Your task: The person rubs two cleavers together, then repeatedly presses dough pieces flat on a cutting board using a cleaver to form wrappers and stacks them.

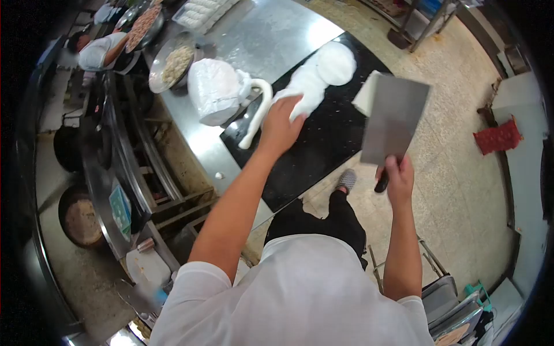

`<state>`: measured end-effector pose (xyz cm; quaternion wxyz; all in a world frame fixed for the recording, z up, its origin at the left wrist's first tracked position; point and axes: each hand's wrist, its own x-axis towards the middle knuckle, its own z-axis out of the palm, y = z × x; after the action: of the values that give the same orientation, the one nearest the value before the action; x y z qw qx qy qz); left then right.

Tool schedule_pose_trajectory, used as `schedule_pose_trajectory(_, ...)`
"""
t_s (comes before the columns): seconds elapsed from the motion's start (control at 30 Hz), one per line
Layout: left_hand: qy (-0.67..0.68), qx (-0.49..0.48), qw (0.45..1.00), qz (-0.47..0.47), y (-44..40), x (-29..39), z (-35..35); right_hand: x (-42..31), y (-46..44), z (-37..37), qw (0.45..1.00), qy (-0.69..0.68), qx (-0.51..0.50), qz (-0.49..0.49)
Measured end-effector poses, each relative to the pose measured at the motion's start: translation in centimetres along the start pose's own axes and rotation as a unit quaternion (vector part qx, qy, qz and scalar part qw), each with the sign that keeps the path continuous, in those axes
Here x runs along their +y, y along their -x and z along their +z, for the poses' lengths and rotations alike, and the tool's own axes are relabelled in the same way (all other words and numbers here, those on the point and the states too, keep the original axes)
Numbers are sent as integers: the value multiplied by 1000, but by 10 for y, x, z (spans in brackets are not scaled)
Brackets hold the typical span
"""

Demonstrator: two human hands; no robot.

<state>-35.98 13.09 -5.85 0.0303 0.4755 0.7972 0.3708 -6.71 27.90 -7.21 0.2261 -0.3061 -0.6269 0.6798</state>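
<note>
My right hand (399, 177) grips the dark handle of a cleaver (397, 118), its wide blade raised over the right edge of the black board (314, 147). A white block-like piece (366, 95) shows beside the blade's left edge; I cannot tell whether it touches the blade. My left hand (281, 128) lies on the near end of a row of overlapping thin white dough rounds (309, 86), thumb apart from the fingers. Left of it runs a dough rope (257, 118), curving from a large white plastic-covered lump (213, 91).
A bowl of pale filling (176, 64) and a white tray of shaped pieces (199, 12) stand on the steel table (248, 32). At the far left another person (99, 53) is by a bowl of reddish food (144, 26). Stoves with woks (81, 216) line the left.
</note>
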Motion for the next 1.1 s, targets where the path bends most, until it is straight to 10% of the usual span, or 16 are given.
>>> schedule_pose_trajectory(0.2,-147,184,958,-162,114,-56,-53,21,-33,44,942,-174,163,234)
schedule_pose_trajectory(0.3,-53,110,978,-170,126,-84,-60,4,2,76,951,-79,167,247)
schedule_pose_trajectory(0.43,-3,133,987,-90,124,-103,-65,-19,51,144,957,205,23,203)
schedule_pose_trajectory(0.5,17,155,986,-59,127,-106,-76,-30,60,185,886,459,-59,-26)
schedule_pose_trajectory(0.73,69,3,983,-170,156,-103,-105,-50,55,288,770,607,-191,-37)
schedule_pose_trajectory(0.97,70,80,992,-72,142,-112,-111,-47,102,220,806,555,-196,63)
schedule_pose_trajectory(1.1,-133,-231,964,1,152,-59,-108,-26,161,155,921,345,-101,151)
